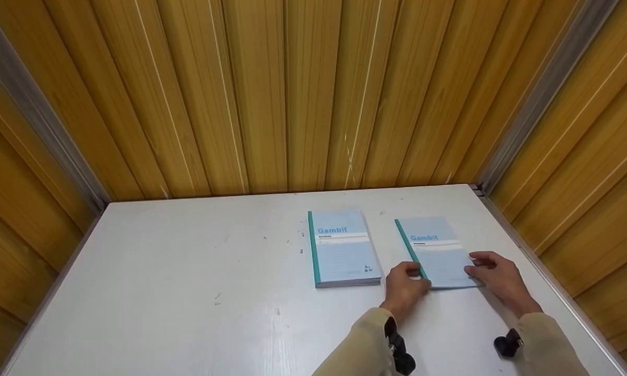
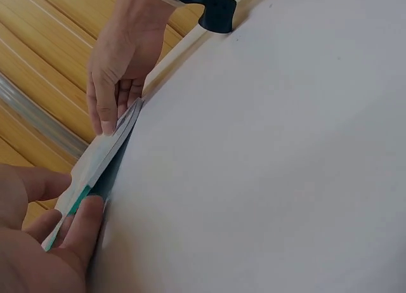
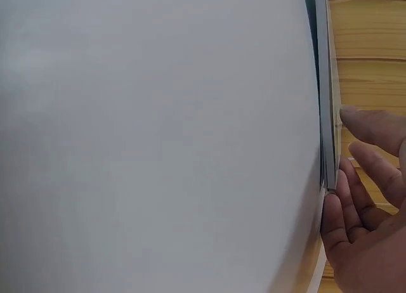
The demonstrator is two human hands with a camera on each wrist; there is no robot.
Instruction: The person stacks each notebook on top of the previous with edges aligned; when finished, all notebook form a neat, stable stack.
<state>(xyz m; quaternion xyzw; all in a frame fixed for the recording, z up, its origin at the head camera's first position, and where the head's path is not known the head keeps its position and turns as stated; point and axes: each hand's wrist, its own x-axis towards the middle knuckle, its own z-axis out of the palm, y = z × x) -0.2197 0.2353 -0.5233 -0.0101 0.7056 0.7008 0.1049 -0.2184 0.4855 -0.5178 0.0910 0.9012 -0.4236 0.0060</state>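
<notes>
A thin light-blue notebook [image 1: 438, 261] with a green spine and "Gambit" on its cover is on the right of the white table. My left hand [image 1: 404, 290] pinches it at the green spine near the front corner; in the left wrist view a finger goes under the edge. On the opposite side my right hand [image 1: 501, 279] grips the front right corner, thumb on the cover and fingers below, as the right wrist view shows. A dark gap shows under part of the notebook [image 2: 108, 150]. Left of it lies a thicker stack of matching notebooks [image 1: 344, 256], spines to the left.
The white table [image 1: 188, 292] spreads to the left, with small dark marks on it. Yellow wood-patterned panels [image 1: 313, 94] stand behind and at both sides. Black devices [image 1: 399, 347] are strapped at the cuffs of the beige sleeves.
</notes>
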